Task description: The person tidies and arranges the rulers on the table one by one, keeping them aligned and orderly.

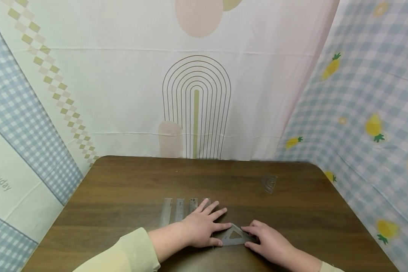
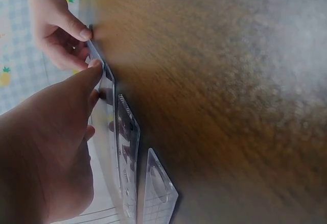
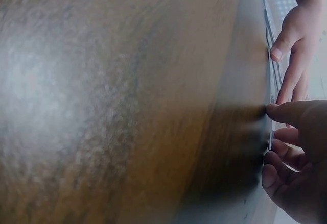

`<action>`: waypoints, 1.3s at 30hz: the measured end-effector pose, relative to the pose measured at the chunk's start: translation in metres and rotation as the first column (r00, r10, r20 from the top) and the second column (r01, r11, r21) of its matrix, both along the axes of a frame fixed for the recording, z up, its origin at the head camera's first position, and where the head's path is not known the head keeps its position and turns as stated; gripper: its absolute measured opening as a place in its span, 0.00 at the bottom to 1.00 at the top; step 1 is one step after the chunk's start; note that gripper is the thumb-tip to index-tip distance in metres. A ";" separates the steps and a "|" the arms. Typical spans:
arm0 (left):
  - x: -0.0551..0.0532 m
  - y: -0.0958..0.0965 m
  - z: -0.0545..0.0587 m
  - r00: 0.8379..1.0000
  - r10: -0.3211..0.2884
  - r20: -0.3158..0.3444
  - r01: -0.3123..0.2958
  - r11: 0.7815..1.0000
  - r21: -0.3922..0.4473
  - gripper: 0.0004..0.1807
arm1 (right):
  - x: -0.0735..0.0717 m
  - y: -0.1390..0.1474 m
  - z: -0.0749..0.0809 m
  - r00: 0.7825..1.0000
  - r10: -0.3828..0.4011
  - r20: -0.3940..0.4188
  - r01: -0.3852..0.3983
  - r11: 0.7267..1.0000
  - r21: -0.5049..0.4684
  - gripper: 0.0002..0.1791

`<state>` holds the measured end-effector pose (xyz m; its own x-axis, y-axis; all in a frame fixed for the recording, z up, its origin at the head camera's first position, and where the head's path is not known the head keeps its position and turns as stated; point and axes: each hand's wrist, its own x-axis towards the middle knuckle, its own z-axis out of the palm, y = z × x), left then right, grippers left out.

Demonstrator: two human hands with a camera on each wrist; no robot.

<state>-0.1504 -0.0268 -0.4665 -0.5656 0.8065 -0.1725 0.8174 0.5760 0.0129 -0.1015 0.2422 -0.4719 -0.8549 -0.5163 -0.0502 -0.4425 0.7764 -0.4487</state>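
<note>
In the head view a clear triangular set square (image 1: pixel 226 241) lies flat on the table between the two hands. My right hand (image 1: pixel 270 241) holds its right corner between thumb and fingers. My left hand (image 1: pixel 202 226) spreads straight fingers over the rightmost of several clear rulers (image 1: pixel 179 209), which stand side by side in an upright row. Its index finger and thumb reach the left side of the set square. That hand hides the lower part of the rightmost ruler. In the right wrist view, the right fingers (image 3: pixel 286 113) sit at the set square's thin edge.
A clear protractor (image 1: pixel 269 183) lies apart at the back right of the brown wooden table (image 1: pixel 139 177). Patterned cloth (image 1: pixel 258 94) hangs behind the table and along both sides.
</note>
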 end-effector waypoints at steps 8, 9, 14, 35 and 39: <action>0.000 0.001 0.000 1.000 -0.013 -0.015 0.013 1.000 -0.004 0.34 | 0.001 0.002 0.001 0.999 0.005 0.049 -0.004 1.000 -0.020 0.24; 0.000 0.001 -0.001 1.000 -0.015 -0.014 0.015 1.000 -0.004 0.35 | 0.001 0.002 0.001 0.999 0.003 0.048 -0.002 1.000 -0.020 0.24; -0.001 0.001 -0.001 1.000 -0.025 -0.003 0.025 1.000 0.001 0.35 | 0.002 0.002 0.000 1.000 -0.002 0.025 0.002 1.000 -0.017 0.23; -0.002 0.001 -0.002 0.996 -0.072 -0.056 0.071 0.997 -0.020 0.33 | 0.007 0.004 -0.001 1.000 0.019 0.003 -0.019 0.999 -0.040 0.21; -0.001 0.000 -0.002 0.995 -0.076 -0.065 0.075 0.997 -0.015 0.33 | 0.007 0.004 -0.001 1.000 0.017 0.021 -0.016 0.999 -0.046 0.21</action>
